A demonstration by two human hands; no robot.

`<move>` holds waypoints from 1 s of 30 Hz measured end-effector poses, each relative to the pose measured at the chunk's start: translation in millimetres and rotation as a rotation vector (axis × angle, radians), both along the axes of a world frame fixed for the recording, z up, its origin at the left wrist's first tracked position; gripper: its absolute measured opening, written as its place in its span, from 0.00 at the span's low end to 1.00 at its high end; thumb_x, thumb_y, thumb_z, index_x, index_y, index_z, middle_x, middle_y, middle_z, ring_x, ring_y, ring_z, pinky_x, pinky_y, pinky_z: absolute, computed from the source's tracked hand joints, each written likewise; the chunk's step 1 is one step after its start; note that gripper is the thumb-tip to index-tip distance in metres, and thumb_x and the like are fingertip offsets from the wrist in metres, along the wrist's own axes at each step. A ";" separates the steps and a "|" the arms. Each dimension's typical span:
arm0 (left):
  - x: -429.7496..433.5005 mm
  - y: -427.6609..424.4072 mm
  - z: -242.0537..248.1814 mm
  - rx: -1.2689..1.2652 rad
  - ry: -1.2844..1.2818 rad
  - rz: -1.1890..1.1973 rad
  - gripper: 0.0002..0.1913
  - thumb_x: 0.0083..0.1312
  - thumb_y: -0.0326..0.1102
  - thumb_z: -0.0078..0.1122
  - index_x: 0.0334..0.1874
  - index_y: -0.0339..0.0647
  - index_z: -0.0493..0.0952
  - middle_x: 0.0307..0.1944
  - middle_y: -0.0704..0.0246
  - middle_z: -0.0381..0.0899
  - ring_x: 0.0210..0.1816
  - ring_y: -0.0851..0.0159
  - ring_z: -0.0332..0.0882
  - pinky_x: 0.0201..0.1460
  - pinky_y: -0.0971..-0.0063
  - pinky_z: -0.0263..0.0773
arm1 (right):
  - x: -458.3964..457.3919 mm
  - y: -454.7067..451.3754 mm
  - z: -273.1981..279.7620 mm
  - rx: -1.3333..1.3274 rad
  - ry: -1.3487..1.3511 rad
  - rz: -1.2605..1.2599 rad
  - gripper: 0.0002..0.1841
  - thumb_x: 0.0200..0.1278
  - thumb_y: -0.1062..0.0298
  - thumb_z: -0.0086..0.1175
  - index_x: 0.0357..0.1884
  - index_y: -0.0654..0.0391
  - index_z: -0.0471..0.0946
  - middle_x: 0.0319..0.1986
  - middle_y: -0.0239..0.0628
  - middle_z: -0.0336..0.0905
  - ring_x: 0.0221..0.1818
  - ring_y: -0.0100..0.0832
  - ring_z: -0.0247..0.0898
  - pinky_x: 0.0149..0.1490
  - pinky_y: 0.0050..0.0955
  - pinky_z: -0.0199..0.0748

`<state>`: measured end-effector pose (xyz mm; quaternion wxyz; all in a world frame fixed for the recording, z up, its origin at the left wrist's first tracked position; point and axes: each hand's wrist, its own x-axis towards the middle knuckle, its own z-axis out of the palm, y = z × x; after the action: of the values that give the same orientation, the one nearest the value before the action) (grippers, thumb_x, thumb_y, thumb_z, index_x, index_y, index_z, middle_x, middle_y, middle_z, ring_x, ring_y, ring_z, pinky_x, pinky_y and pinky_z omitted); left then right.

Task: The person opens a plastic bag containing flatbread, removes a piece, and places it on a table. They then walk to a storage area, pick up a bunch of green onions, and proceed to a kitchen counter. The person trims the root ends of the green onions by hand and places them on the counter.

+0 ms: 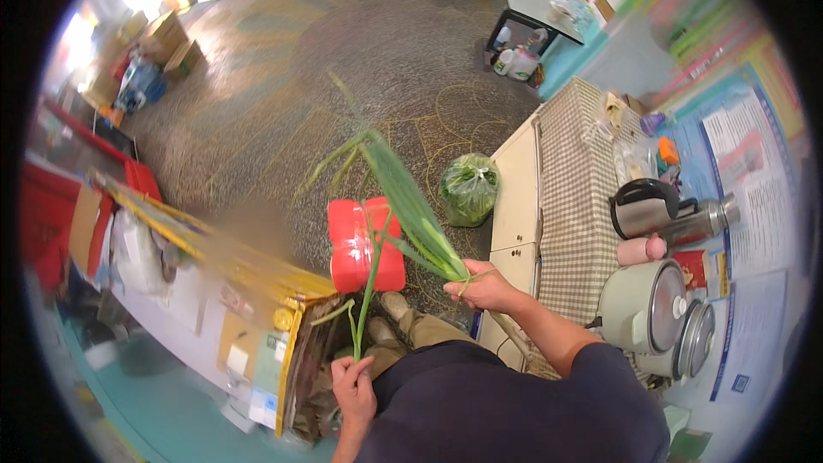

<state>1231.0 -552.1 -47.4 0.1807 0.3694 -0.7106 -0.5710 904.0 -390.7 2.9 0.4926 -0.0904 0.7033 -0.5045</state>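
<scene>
My right hand point(485, 286) is closed around the lower end of a bunch of long green onions point(411, 193), where a thin green strip appears wrapped about it. The leaves reach up and left over the floor, and some tips bend down. Lower and to the left, my left hand point(353, 389) pinches a single green onion stalk point(366, 299) between thumb and fingers. This stalk stands apart from the bunch at my hands, and its upper end overlaps the bunch's drooping leaves in the picture. Its white end is hidden in or below my left hand.
Beyond my feet stands a red plastic-wrapped pack point(347, 244); a clear bag of leafy greens point(469, 190) sits by the white cabinet point(514, 206). On the right, a checkered tablecloth point(566, 218) carries an electric kettle point(643, 206) and a rice cooker point(636, 308). A yellow-edged counter point(289, 354) is left.
</scene>
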 end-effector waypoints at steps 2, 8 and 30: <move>-38.5 -23.7 10.7 -0.107 0.055 -0.052 0.11 0.71 0.19 0.58 0.49 0.36 0.88 0.45 0.62 0.75 0.45 0.62 0.77 0.47 0.74 0.73 | -5.9 1.2 12.4 -0.031 0.073 -0.115 0.14 0.72 0.66 0.68 0.53 0.59 0.81 0.30 0.28 0.81 0.24 0.17 0.69 0.27 0.22 0.66; -167.2 -61.3 39.9 0.065 0.267 -0.089 0.12 0.75 0.20 0.54 0.52 0.33 0.87 0.51 0.65 0.77 0.49 0.69 0.77 0.51 0.78 0.74 | -51.5 9.3 32.0 -0.150 0.128 -0.377 0.16 0.74 0.65 0.65 0.58 0.60 0.79 0.30 0.31 0.83 0.21 0.17 0.70 0.24 0.19 0.67; -673.2 20.3 37.2 0.154 0.267 -0.534 0.24 0.80 0.42 0.59 0.75 0.43 0.76 0.73 0.61 0.72 0.75 0.58 0.67 0.75 0.63 0.66 | -455.1 -0.4 8.6 -0.343 0.199 -0.409 0.12 0.77 0.69 0.60 0.55 0.63 0.80 0.44 0.37 0.87 0.39 0.26 0.83 0.41 0.26 0.81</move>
<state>557.8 -531.8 -10.2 0.0877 0.1038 -0.7071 -0.6940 448.9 -391.0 11.6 0.2864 -0.0779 0.6561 -0.6938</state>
